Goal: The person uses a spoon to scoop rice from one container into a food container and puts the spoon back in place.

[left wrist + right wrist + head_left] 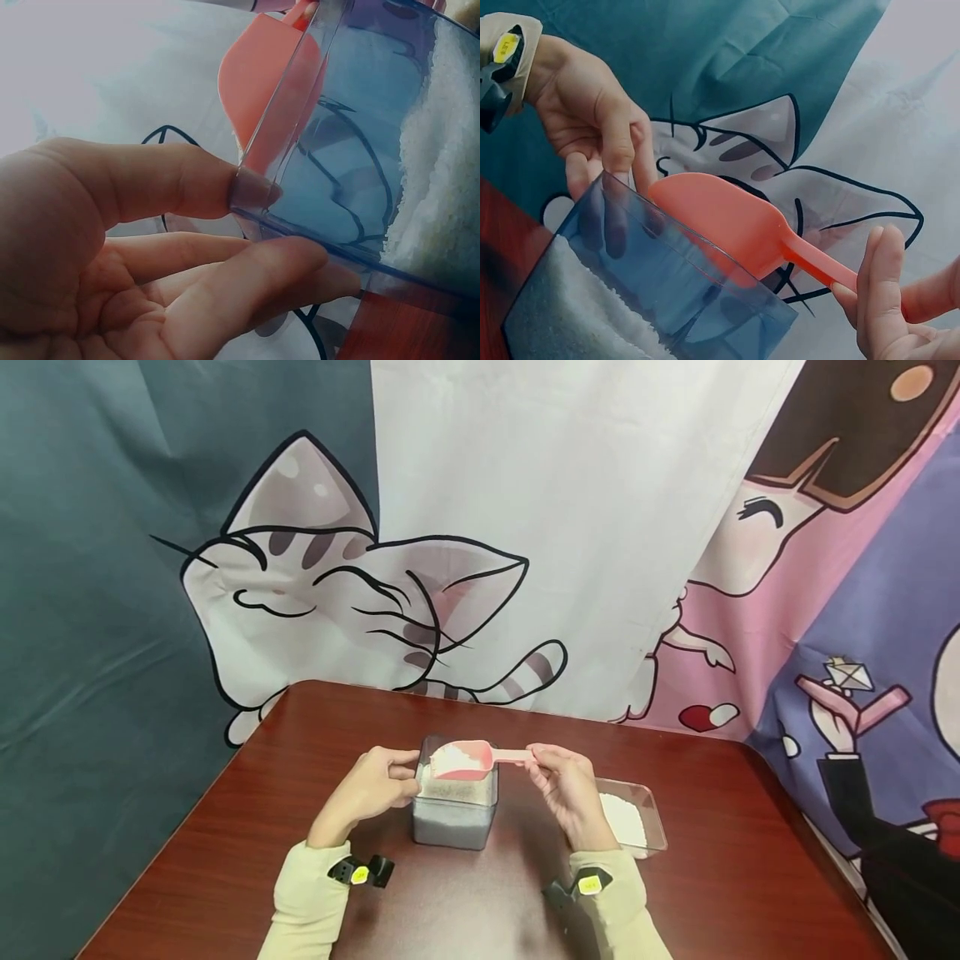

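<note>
A pink scoop (462,761) carries a heap of white grains. My right hand (564,785) pinches its handle between thumb and fingers. Under the scoop stands a clear, dark-tinted square container (454,828), partly filled with whitish grains (444,150). With thumb and fingers on either side of its wall, my left hand (372,789) holds the container at a top corner. In the right wrist view, the scoop's bowl (716,221) overlaps the container's rim, its rounded underside showing. Seen from the left wrist, the scoop lies partly behind the container's see-through wall.
Beside my right wrist, a shallow clear tray (654,817) holds more white grains (624,820). Both stand on a dark reddish wooden table (225,860). Behind its far edge hangs a cartoon-printed curtain (600,527).
</note>
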Motion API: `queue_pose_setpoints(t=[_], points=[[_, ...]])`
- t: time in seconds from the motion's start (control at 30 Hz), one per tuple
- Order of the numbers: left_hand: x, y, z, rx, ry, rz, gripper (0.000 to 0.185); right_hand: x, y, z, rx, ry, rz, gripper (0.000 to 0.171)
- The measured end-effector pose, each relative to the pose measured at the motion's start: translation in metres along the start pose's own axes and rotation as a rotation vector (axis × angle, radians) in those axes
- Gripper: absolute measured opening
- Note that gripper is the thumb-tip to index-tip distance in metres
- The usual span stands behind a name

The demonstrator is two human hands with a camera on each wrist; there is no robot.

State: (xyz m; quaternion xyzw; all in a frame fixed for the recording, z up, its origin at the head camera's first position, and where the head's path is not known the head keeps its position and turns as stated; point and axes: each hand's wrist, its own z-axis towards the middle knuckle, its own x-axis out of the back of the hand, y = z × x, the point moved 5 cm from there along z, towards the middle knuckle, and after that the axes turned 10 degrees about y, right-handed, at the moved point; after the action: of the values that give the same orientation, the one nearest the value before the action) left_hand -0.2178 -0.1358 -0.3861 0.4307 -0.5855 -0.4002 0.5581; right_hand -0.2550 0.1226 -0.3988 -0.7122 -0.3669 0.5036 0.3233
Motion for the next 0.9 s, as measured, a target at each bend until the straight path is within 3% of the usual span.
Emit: queue_pose_setpoints(t=[0.27, 0.9], points=[[-0.001, 0.006, 0.003, -0.007, -0.011, 0.017, 0.054, -0.002, -0.004, 0.000, 0.011, -0.004, -0.003, 0.012], [0.002, 0.002, -0.001, -0.008, -0.021, 0.023, 0.056, 0.010, -0.023, -0.004, 0.061, -0.031, 0.007, 0.018]])
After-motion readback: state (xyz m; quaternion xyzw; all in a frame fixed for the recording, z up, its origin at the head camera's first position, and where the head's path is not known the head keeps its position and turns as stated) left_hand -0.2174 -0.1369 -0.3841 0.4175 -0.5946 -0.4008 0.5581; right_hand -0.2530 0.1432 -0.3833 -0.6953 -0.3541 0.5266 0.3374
